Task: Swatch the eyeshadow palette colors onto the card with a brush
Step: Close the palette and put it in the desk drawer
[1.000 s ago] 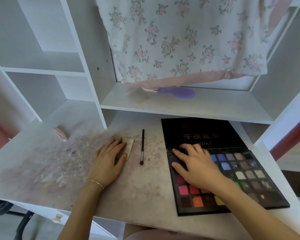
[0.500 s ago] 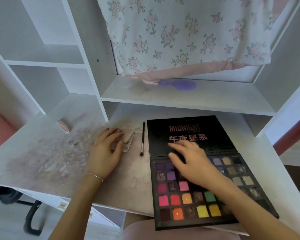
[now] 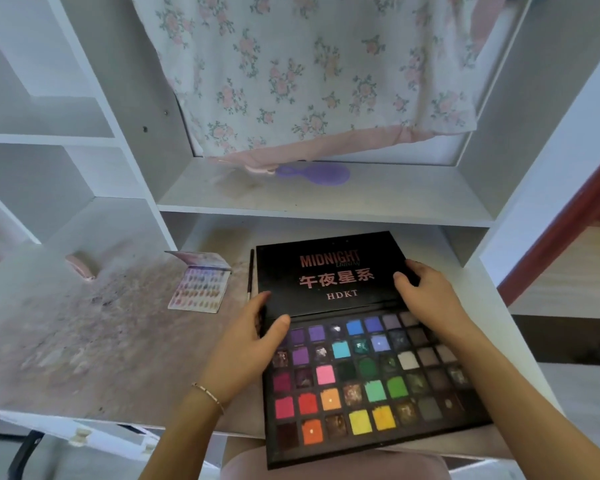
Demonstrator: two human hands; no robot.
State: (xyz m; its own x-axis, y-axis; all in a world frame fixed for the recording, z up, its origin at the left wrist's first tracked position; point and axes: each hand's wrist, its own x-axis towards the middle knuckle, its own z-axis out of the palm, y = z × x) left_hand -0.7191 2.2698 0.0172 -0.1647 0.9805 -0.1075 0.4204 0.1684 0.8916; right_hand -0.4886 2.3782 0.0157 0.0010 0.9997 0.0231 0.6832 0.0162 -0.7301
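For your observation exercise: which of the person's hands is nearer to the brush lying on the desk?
Left. The left hand grips the palette's left edge, just below the brush; the right hand holds the lid's far side.

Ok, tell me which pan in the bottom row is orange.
The second pan from the left in the palette. It has a pale worn spot in its middle; a dark pan sits to its left, a brownish one to its right.

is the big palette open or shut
Open. The palette has its black lid folded back flat on the desk, and the rows of colour pans lie uncovered below it.
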